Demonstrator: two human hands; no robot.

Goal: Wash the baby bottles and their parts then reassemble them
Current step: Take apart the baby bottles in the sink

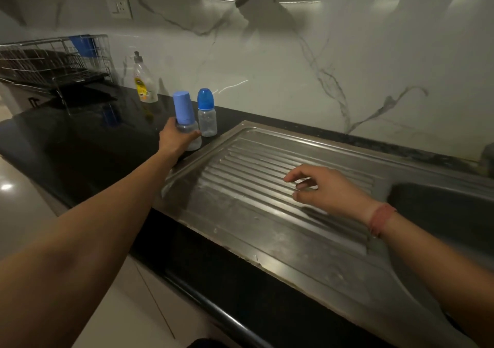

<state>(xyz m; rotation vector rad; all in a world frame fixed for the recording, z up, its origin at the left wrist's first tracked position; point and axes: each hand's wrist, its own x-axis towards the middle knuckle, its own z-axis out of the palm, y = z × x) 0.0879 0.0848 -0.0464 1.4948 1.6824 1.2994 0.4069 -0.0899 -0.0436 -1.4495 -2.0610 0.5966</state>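
While the left hand (175,139) reaches out across a black countertop (88,144), its fingers and thumb wrap around the clear body of a baby bottle (187,123) with a tall, pale blue cap. This bottle is tilted a little to the left, its base at the counter just beside the edge of a steel draining board (267,214). A second baby bottle (207,113) stands upright just behind and to the right of the first, close to it; whether the two touch is unclear. It has a rounded, darker blue cap and a clear body. Both bottles look empty, with only a misty film visible through the plastic.

The right hand (328,190) hovers over the ribbed draining board, holding nothing, fingers loosely curled and slightly apart. A red thread band (379,219) circles its wrist.

Farther back on the counter, against a white marbled wall (294,53), stands one clear dish soap bottle (144,83) with a yellow label and a grey pump top; it appears nearly empty. At far left sits one wire dish rack (53,61) with a blue object in its back corner, too dim to identify. A dark sink basin (441,208) opens at the right of the draining board, its contents not visible. One wall socket (120,6) is set into the wall above.

Counted: two baby bottles, two hands, one soap bottle, one rack.
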